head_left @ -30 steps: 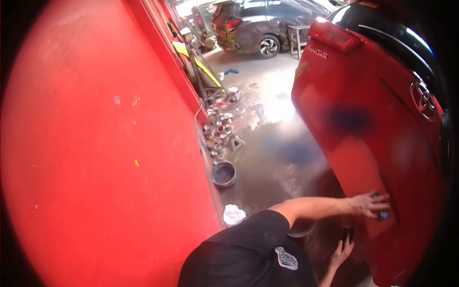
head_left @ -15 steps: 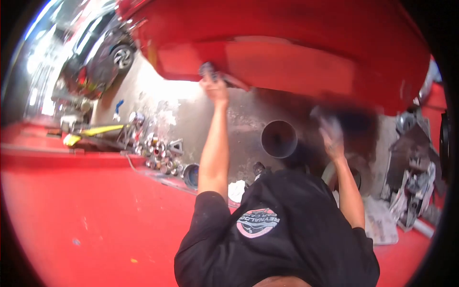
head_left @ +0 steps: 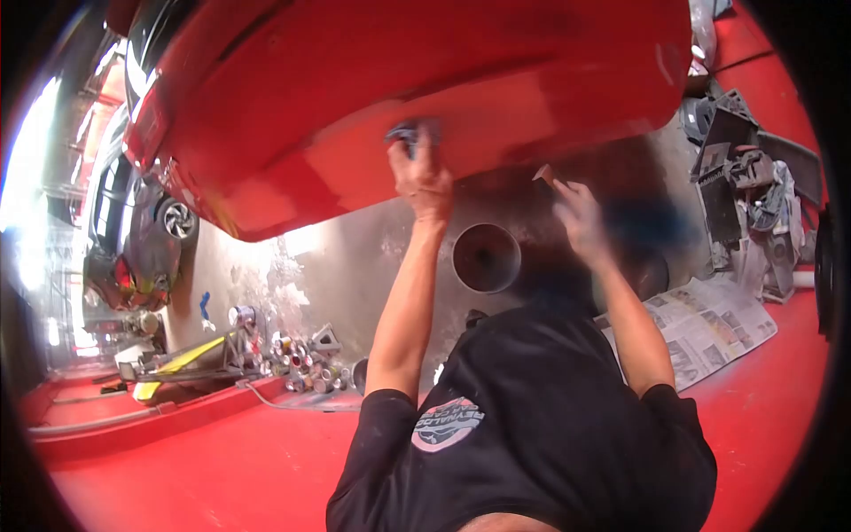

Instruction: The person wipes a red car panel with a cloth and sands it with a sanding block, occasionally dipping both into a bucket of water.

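My left hand (head_left: 422, 182) presses a dark grey crumpled pad or cloth (head_left: 408, 133) against the red car bumper (head_left: 355, 186), on its paler, dull red patch. Its fingers are bent around the pad, and motion smears the edge. Lower and to the right, my right hand (head_left: 581, 222) is held out below the bumper's lower edge. A small flat pinkish-brown piece (head_left: 544, 175) is pinched at its fingertips; I cannot tell what it is. Below and between both hands, a dark round bucket (head_left: 486, 258) stands on the stained floor.
Newspaper sheets (head_left: 705, 328) lie on the right, near a heap of grey parts (head_left: 762, 195). Several cans (head_left: 310, 363) and a jack with a yellow handle (head_left: 191, 359) are at lower left. Another car (head_left: 142, 222) stands at far left.
The view has turned. My left hand has moved from the bumper's lower edge up onto its dull patch. My right hand, blurred before, has come nearer the bumper's underside.
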The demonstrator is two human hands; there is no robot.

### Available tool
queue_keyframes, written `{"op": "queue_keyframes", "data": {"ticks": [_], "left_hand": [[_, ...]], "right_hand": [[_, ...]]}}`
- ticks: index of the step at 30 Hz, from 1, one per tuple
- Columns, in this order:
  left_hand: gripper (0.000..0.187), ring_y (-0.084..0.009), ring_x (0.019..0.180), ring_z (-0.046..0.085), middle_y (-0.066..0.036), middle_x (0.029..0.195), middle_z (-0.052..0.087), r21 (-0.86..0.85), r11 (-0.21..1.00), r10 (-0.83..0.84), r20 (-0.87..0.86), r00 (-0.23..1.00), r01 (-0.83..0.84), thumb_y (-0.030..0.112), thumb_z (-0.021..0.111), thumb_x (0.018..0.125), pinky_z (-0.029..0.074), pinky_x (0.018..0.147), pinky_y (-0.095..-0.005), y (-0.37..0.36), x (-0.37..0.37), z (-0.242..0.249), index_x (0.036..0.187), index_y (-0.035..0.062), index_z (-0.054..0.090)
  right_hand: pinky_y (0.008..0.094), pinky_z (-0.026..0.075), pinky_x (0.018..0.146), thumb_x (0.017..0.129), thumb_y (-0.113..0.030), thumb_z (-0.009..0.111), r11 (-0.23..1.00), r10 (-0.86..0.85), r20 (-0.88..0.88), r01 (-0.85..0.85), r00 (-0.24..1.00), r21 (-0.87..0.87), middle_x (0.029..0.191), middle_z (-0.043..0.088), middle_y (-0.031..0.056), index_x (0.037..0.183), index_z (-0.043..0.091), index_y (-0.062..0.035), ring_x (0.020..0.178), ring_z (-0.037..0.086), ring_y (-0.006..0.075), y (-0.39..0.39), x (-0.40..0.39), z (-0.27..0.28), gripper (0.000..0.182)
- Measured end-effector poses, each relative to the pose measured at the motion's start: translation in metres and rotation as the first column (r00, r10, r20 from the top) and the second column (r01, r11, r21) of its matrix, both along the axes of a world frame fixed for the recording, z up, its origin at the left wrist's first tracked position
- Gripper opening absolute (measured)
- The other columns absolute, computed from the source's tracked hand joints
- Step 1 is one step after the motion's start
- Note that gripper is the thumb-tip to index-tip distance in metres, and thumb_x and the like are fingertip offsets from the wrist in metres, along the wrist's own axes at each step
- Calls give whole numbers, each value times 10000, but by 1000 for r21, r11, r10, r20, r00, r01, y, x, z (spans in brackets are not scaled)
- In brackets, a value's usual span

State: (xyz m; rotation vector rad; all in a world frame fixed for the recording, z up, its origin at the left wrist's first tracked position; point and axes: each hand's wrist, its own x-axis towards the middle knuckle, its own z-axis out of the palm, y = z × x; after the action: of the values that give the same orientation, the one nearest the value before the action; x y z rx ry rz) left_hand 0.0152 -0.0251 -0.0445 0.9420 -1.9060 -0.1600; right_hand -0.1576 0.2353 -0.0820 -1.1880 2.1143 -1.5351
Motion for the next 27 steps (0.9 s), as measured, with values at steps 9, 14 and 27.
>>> {"op": "queue_keyframes", "data": {"ticks": [9, 14, 27], "left_hand": [[474, -394, 1026, 651, -160, 1270, 586, -94, 901, -366, 361, 858, 423, 79, 697, 871, 642, 695, -455, 84, -192, 26, 1301, 266, 764], [405, -356, 1043, 596, -169, 1294, 560, -155, 842, -415, 425, 804, 517, 157, 739, 844, 618, 721, -417, 91, -206, 21, 1235, 261, 766], [468, -403, 1293, 591, -210, 1397, 573, 106, 993, -52, -68, 996, 59, 132, 799, 939, 514, 1071, -447, -58, 100, -15, 1400, 165, 732]], "right_hand": [[364, 507, 1078, 917, -41, 739, 994, -78, 69, 83, 995, -67, 1303, 719, 181, 1374, 722, 20, 1227, 688, 299, 35, -81, -47, 461], [367, 481, 1125, 936, -46, 722, 997, -66, 80, 70, 995, -39, 1365, 724, 196, 1390, 702, 47, 1295, 672, 286, 39, -105, -68, 464], [355, 511, 1063, 956, -68, 711, 992, -130, 49, 129, 990, 15, 1283, 746, 182, 1394, 706, 46, 1188, 709, 265, 28, -49, -57, 452]]}}
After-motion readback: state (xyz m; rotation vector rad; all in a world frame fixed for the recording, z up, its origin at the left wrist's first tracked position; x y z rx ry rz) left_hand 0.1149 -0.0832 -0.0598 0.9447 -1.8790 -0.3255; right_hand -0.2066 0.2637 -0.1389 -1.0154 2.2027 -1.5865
